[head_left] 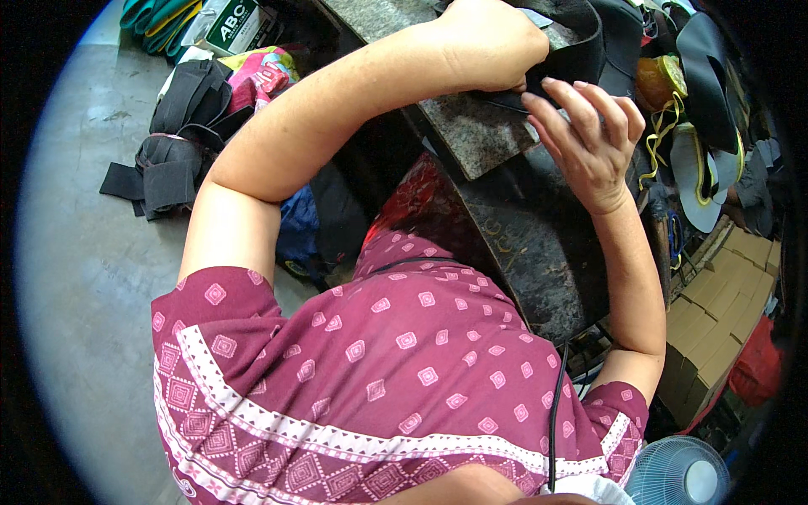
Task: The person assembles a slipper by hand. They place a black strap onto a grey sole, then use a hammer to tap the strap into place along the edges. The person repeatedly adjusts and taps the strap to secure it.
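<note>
The left hand [497, 42] presses down on a black curved strip [581, 50] lying on the grey stone slab [471, 135]; the right hand [589, 139] hovers beside it, fingers [581, 105] loosely spread, holding nothing visible

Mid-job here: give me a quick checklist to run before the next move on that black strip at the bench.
1. Left hand pressing the black strip: ok.
2. Right hand open, fingers spread, nothing held: ok.
3. Strip lying on the speckled work slab: ok.
4. Strip's far end and edge alignment: cannot tell, hidden by the left hand.
5. Space to the right: not ok, crowded with shoe soles.
6. Tool within reach: cannot tell.
</note>
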A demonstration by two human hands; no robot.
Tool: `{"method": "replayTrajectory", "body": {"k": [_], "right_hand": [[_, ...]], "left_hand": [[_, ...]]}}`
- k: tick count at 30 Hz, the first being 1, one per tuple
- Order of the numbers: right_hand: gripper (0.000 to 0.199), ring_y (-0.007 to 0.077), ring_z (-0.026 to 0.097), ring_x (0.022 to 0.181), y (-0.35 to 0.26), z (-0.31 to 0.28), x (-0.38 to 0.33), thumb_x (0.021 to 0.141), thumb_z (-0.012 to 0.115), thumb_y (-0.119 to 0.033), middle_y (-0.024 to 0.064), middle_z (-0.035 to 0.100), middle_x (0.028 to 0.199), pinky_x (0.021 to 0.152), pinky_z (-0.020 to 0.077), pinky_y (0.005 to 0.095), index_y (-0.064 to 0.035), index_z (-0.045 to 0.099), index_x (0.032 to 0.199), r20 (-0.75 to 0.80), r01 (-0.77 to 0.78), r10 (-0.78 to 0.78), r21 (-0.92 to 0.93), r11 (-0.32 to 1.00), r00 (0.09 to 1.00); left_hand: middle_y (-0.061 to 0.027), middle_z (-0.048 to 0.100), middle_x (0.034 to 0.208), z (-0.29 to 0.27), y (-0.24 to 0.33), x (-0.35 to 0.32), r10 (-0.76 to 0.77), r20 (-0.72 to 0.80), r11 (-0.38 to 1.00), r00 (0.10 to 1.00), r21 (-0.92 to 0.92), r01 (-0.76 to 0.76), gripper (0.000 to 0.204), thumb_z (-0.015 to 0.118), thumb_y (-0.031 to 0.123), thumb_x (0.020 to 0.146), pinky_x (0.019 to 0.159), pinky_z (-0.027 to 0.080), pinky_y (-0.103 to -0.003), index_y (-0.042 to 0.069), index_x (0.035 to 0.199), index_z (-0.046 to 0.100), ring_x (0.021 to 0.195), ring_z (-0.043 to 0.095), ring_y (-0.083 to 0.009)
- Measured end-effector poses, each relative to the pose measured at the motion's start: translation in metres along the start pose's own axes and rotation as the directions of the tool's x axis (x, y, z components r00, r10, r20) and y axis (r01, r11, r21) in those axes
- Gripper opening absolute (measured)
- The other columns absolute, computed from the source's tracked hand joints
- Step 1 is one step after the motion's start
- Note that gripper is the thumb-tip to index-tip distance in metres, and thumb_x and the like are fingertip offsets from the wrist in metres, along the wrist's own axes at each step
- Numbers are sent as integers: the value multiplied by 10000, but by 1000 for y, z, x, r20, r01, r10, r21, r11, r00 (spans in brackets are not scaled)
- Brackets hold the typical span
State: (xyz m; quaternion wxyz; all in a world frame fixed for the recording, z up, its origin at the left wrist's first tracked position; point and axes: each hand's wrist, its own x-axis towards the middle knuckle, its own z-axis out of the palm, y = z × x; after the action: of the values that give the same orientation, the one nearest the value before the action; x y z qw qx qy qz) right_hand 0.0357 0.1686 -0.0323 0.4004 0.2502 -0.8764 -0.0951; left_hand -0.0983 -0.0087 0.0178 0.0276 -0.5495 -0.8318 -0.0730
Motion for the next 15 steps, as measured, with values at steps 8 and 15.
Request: {"method": "replayTrajectory", "body": {"k": [8,15], "right_hand": [[229,142,614,1095,-2,0,3,825,691,-240,-53,695,1011,996,401,366,-235,681,1055,46,89,-103,243,966,994],[113,194,629,1022,8,11,21,778,642,-180,1,606,848,1003,451,391,-160,597,880,81,92,-121,295,951,989]], "left_hand": [[-200,715,799,4,2,-2,-3,-22,1000,1000,-8,3,253,790,273,717,701,571,-464,34,788,748,773,727,-367],[-158,684,851,-4,-9,-14,62,-247,991,967,129,-31,290,780,316,771,744,541,-434,29,789,738,857,667,-320]]}}
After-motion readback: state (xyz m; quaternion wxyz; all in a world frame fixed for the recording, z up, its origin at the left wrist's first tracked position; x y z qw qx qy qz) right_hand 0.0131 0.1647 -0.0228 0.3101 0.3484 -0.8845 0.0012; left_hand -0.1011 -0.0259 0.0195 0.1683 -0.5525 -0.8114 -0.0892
